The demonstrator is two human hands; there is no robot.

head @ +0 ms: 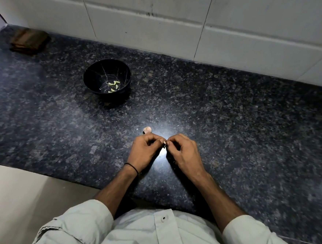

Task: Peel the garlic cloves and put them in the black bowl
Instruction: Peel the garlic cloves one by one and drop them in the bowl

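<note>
Near edge of counter (251,128): left hand (144,151) and right hand (184,154) meet fingertip to fingertip. Fingers are curled, both pinching a tiny, mostly hidden item, judged a garlic clove being skinned. Just beyond the left hand, a garlic piece (147,130) waits within reach. Far left, the black bowl (95,69) holds peeled cloves (114,83).
</note>
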